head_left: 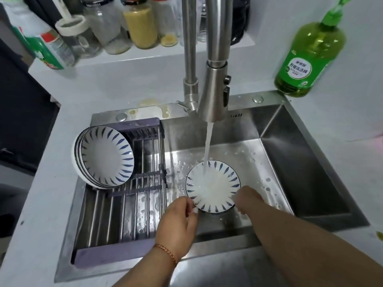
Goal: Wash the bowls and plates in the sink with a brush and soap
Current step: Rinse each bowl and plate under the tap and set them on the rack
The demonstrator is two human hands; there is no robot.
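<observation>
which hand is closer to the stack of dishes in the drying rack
Left. The left hand holds the near-left rim of the plate under the tap, nearer the stacked dishes. The right hand holds the plate's right rim, farther away.

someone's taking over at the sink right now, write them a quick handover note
Left hand pinches the near-left rim of the plate; right hand holds its near-right rim.
The plate sits under the running faucet, water hitting its middle.
Stacked dishes lean in the drying rack, apparently done.
Soap bottle stands at the sink's back right corner.
No brush in view.
Left: finish this plate and rack it.
</observation>
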